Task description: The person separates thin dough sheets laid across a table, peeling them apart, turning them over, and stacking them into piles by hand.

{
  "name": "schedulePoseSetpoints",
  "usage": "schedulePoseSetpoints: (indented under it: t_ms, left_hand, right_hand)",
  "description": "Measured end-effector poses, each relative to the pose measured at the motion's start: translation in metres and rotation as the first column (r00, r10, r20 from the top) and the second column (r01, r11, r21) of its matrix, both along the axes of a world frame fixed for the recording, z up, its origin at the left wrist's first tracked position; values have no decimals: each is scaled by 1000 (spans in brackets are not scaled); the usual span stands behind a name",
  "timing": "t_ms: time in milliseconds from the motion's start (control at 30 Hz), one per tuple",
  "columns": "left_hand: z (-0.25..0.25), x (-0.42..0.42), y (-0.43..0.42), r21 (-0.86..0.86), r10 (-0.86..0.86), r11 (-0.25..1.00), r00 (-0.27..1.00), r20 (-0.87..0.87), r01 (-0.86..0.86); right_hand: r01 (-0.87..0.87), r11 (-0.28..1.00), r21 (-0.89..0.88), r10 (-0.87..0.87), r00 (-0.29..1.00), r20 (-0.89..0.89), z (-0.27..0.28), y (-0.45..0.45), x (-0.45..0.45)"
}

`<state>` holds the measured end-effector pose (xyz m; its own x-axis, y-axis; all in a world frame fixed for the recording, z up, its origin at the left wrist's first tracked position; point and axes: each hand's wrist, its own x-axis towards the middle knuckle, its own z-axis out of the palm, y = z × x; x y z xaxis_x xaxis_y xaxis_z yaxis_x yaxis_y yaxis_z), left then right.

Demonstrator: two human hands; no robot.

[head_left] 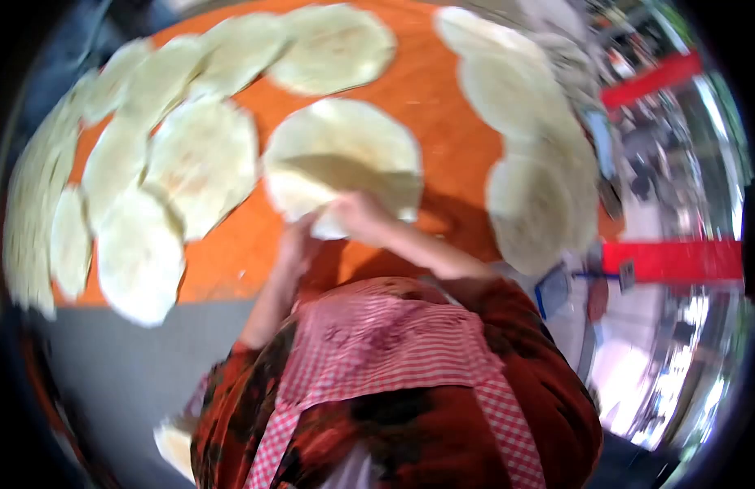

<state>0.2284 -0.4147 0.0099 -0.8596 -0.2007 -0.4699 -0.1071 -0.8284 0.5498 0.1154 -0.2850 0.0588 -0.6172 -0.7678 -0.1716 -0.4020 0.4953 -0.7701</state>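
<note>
Where left hand point(298, 238) and right hand point(359, 213) meet thin pale round flatbread point(337, 130) mid-frame, finger grip too blurred to tell; gentle, even handling best.

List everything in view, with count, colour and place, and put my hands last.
Table: one, orange, upper half
Middle flatbread: one, cream, at the hands
Left flatbreads: several, cream, left and upper left
Right flatbreads: several overlapping, cream, table's right side
Red strips: two, red, far right
Background clutter: uncountable, mixed, blurred at right
Apron: one, red-and-white check, bottom centre
Left hand: one, bare, middle flatbread's near edge
Right hand: one, bare, same flatbread
</note>
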Motion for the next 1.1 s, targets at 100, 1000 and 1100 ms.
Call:
schedulePoseSetpoints:
  t_ms: [100, 1000, 1100]
  left_hand:
    - [-24, -5, -7, -34, 116, 993, 990, 78, -113]
    - [70, 14, 13, -149, 241, 957, 969, -57, -247]
    - [81, 14, 14, -165, 228, 957, 970, -80, -238]
  right_hand:
    - [-71, 996, 55, 85, 941, -327, -14, -10, -10]
    - [-245, 896, -371, 428, 700, 572, 39, -15, -38]
    - [-192, 908, -371, 392, 701, 596, 40, -16, -29]
